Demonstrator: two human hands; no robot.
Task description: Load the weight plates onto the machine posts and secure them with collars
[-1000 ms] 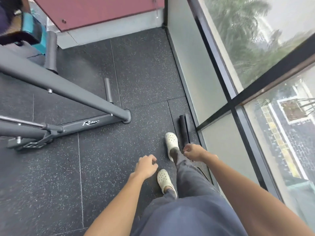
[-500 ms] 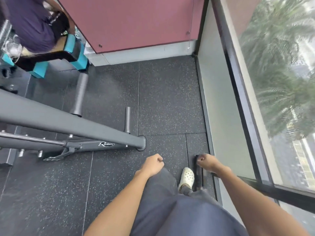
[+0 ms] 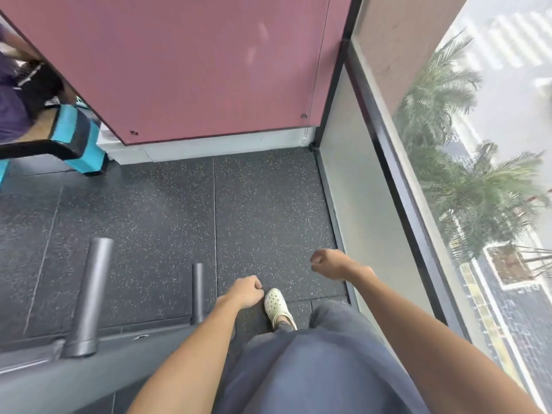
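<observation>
Two bare grey machine posts stick up from the machine frame (image 3: 44,372) at the lower left: a thick post (image 3: 89,294) and a thin post (image 3: 197,291). No weight plate or collar is in view. My left hand (image 3: 243,292) hangs just right of the thin post, fingers loosely curled, holding nothing. My right hand (image 3: 327,262) is out in front near the window wall, also loosely curled and empty. Neither hand touches the machine.
Speckled black rubber floor (image 3: 268,204) runs ahead to a dark red wall panel (image 3: 194,70). A glass window wall (image 3: 463,144) closes off the right side. My white clog (image 3: 276,306) steps forward. Another person (image 3: 12,109) sits on a teal-padded machine (image 3: 74,135) at the upper left.
I have walked forward and the view has tilted up. The black plates leaning at the window base have dropped out of view. The machine frame has slid to the lower left. Both hands stay empty.
</observation>
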